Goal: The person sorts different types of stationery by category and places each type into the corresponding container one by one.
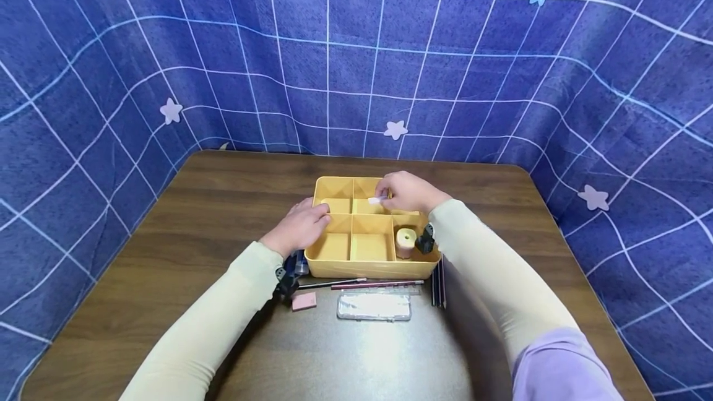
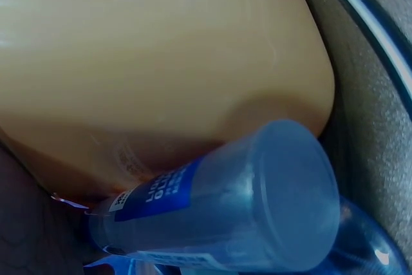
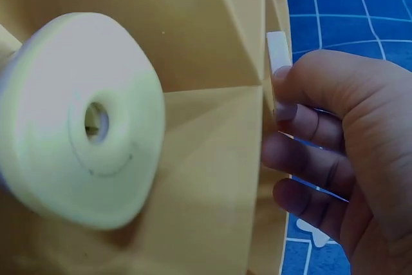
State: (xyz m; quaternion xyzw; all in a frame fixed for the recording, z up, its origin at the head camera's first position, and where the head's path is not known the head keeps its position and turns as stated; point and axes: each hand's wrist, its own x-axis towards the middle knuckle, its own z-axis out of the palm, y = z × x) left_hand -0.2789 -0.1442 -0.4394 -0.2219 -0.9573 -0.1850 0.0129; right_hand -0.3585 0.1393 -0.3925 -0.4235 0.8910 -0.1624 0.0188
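Observation:
A yellow divided box (image 1: 372,269) stands on the table. My left hand (image 1: 299,226) rests on its left rim, fingers extended over the edge; the left wrist view shows the box's outer wall (image 2: 161,49) but not the fingers. Over the back middle compartment, my right hand (image 1: 409,192) pinches a small white flat block (image 3: 278,53) between thumb and forefinger. The block's lower part is hidden by the fingertips. In the front right compartment stands a cream-topped round object (image 3: 122,120) with a hole in its centre.
A translucent tube (image 2: 225,198) with a blue label lies against the box's left side. In front are pencils (image 1: 384,284), a pink eraser (image 1: 304,301), a clear ruler (image 1: 409,291) and a clear flat case (image 1: 374,307). Dark pencils (image 1: 439,283) lie at the right.

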